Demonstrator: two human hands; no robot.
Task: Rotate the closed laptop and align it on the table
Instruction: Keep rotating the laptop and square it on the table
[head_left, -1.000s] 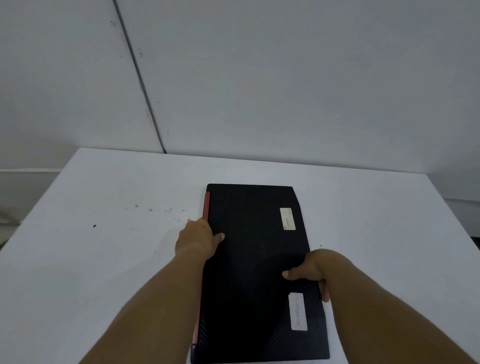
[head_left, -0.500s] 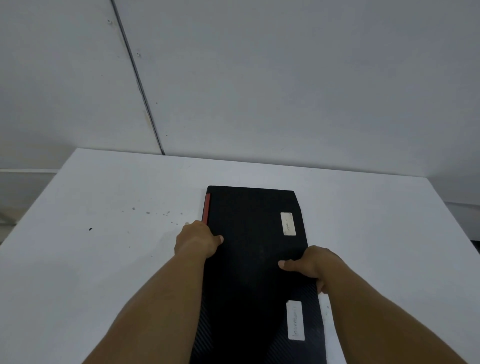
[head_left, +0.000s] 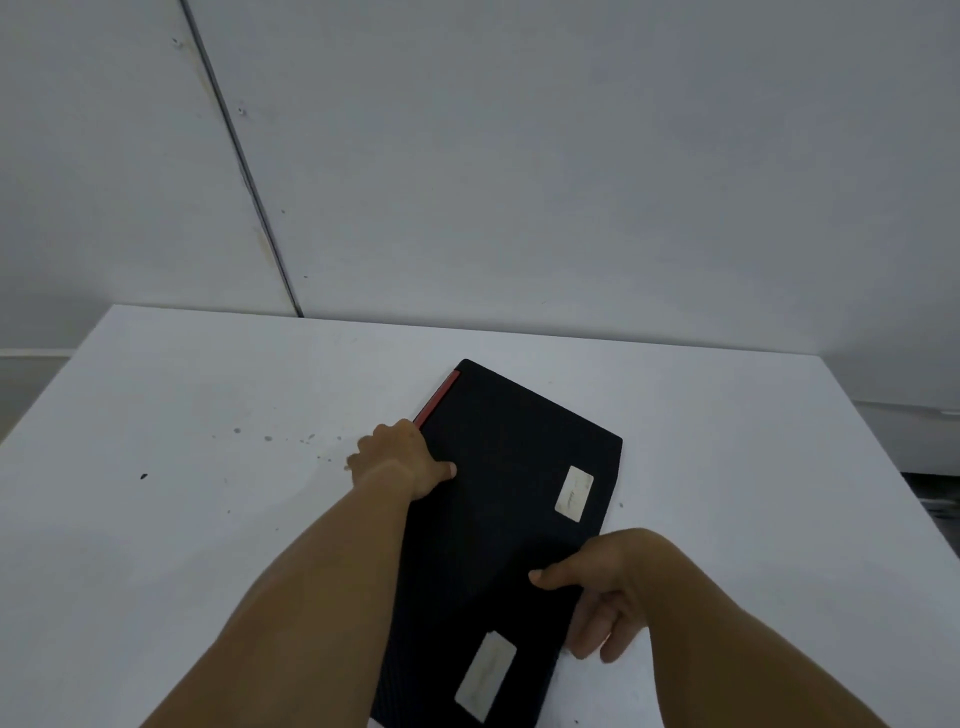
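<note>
A closed black laptop (head_left: 498, 499) with a red strip along its left edge and two pale stickers lies on the white table (head_left: 182, 519), turned so its far end points to the right. My left hand (head_left: 402, 462) grips its left edge, thumb on the lid. On the opposite long edge sits my right hand (head_left: 602, 587), its thumb on top and its fingers curled beside and under the edge. The laptop's near end runs out of the frame at the bottom.
A grey panelled wall (head_left: 519, 156) rises right behind the table's far edge. Small dark specks (head_left: 270, 436) mark the tabletop left of the laptop. The table's right edge (head_left: 883, 467) drops off to a darker floor area.
The laptop has turned clockwise: its far end swung to the right and the near end shifted left. Both hands stayed on its long edges and moved with it.
</note>
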